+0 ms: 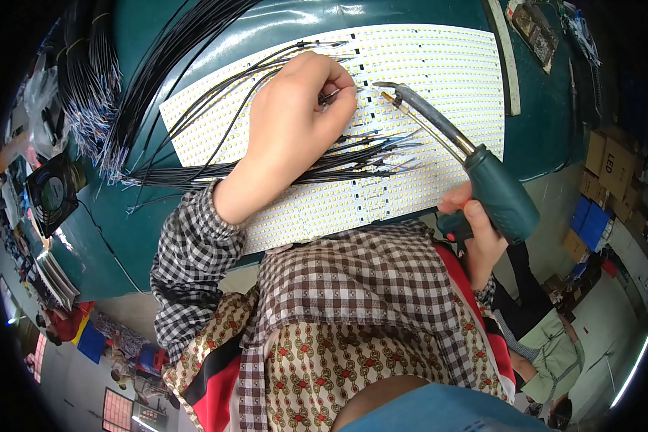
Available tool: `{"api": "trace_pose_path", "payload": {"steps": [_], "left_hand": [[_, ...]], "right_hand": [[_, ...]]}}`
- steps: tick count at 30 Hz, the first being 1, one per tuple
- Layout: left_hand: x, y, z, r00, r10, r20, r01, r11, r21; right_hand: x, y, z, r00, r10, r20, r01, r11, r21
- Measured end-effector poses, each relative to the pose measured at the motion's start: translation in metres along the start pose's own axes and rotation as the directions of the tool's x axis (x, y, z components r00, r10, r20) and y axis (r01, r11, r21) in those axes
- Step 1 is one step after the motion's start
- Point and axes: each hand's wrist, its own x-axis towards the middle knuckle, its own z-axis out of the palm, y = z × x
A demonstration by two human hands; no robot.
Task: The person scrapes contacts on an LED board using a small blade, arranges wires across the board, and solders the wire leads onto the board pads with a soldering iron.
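A white LED board (439, 65) dotted with rows of small yellowish chips lies in front of me, with a column of black parts down its middle. My left hand (295, 108) is closed in a pinch over the board, beside that column, on what looks like a thin black wire; the fingers partly hide it. My right hand (482, 234) grips a dark green soldering gun (502, 198). Its metal tip and thin feed tube point left, just right of the left fingertips. Loose black wires (324, 169) with bared, coloured ends lie across the board below my left wrist.
Large black wire bundles (158, 86) lie at the upper left of the green table (309, 14). A black fan (52, 193) and a notebook (56, 277) sit at the left edge. A pale bar (510, 65) borders the board's right. Another person (554, 353) and boxes (612, 162) are at right.
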Motion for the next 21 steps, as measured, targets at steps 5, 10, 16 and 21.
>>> {"api": "trace_pose_path", "payload": {"steps": [5, 10, 16, 21], "left_hand": [[0.0, 0.001, -0.006, 0.993, -0.082, 0.089, 0.096, 0.981, -0.171], [-0.004, 0.0, -0.01, 0.992, -0.09, 0.09, 0.108, 0.968, -0.228], [0.0, 0.006, -0.01, 0.991, -0.091, 0.1, 0.116, 0.955, -0.274], [0.003, 0.008, -0.009, 0.994, -0.031, 0.101, 0.059, 0.959, -0.277]], "right_hand": [[0.0, -0.005, 0.001, 0.999, 0.02, -0.039, -0.021, 1.0, -0.02], [0.001, 0.001, -0.008, 1.0, 0.01, 0.016, -0.011, 0.997, 0.072], [0.005, 0.004, -0.015, 0.999, -0.017, 0.029, 0.012, 0.99, 0.144], [0.001, 0.002, -0.015, 0.999, -0.036, 0.005, 0.035, 0.989, 0.141]]}}
